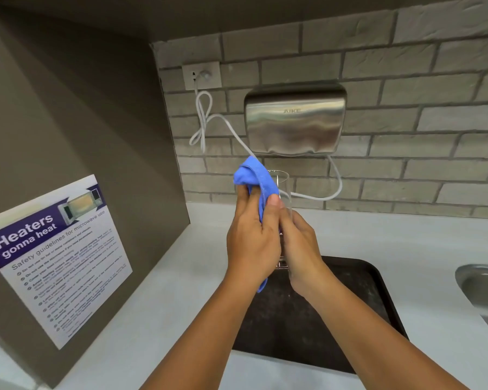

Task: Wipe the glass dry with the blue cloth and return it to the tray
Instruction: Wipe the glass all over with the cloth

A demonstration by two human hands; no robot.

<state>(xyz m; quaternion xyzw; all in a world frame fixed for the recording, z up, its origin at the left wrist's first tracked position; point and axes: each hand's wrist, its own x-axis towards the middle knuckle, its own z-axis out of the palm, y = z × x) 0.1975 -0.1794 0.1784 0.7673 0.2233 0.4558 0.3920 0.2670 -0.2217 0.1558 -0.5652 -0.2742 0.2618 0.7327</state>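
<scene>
Held upright above the far edge of the dark tray (358, 302), the clear glass (283, 190) is gripped around its lower part by the right hand (300, 249), whose fingers are curled closed on it. The blue cloth (258, 180) is bunched over the glass rim at the glass's 10 o'clock side and is pinched against the wall of the glass by the closed left hand (252, 243), the thumb pressed on the fabric; a tail of the cloth is seen hanging below that hand's wrist. Both hands are touching each other at the middle of the view. The tray is laid flat on the pale bench (181, 291), with nothing seen standing on its visible surface. A steel hand dryer (295, 119) is mounted on the brick wall (420, 108) at 12 o'clock from the glass, and its white cable (209, 122) is looped to a wall socket (202, 76) at 11 o'clock. A microwave safety notice (54, 257) is fixed to the side panel at 9 o'clock, and the corner of a steel sink (482, 288) is seen at 3 o'clock.
</scene>
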